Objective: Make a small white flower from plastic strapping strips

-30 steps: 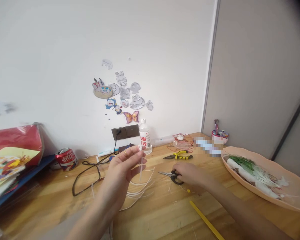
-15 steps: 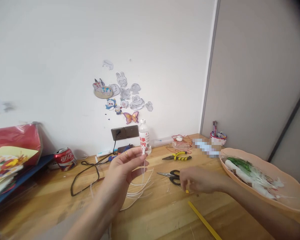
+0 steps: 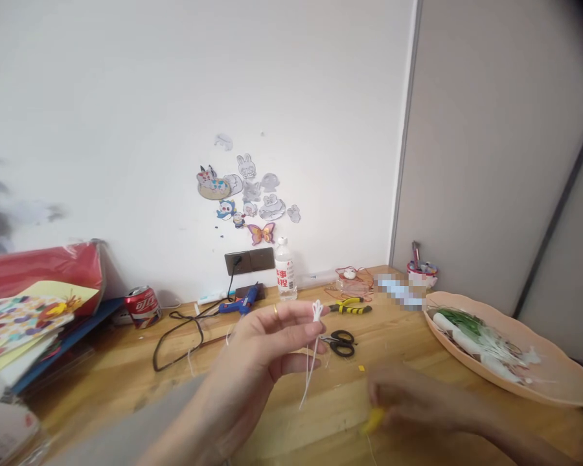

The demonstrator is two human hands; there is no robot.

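Bottle: clear, upright near the wall; its white label [image 3: 285, 273] carries large red Chinese characters, 事 and 捏 readable, smaller print not.
Can: red can [image 3: 144, 307], white characters, the first looks like 可; remainder turned away.
Lower-left packet: pale packet [image 3: 10, 421], print too blurred to read.
Pixelated patch: blurred patch [image 3: 401, 291] at the back right; whatever lies there cannot be read.
Left hand: left hand [image 3: 265, 349] raised above the worktop [image 3: 325, 414]; fingers pinched on a looped white cord [image 3: 317, 312], loops up, two tails hanging.
Right hand: right hand [image 3: 412, 398] low at right, blurred; yellow piece [image 3: 373, 421] at its fingers, cannot tell whether gripped.
In the way: left fingertips cover the blade ends of the black-handled scissors [image 3: 337, 342] and overlap the nose of the yellow-and-black pliers [image 3: 354, 309].
Back left: blue glue gun [image 3: 240, 302], near a black cable [image 3: 158, 369].
Right side: peach tray [image 3: 558, 369] with white pieces and green strands; pen cup [image 3: 422, 273] behind.
Wall: paper cutouts, butterfly [image 3: 261, 233] lowest, above a dark socket panel [image 3: 261, 260].
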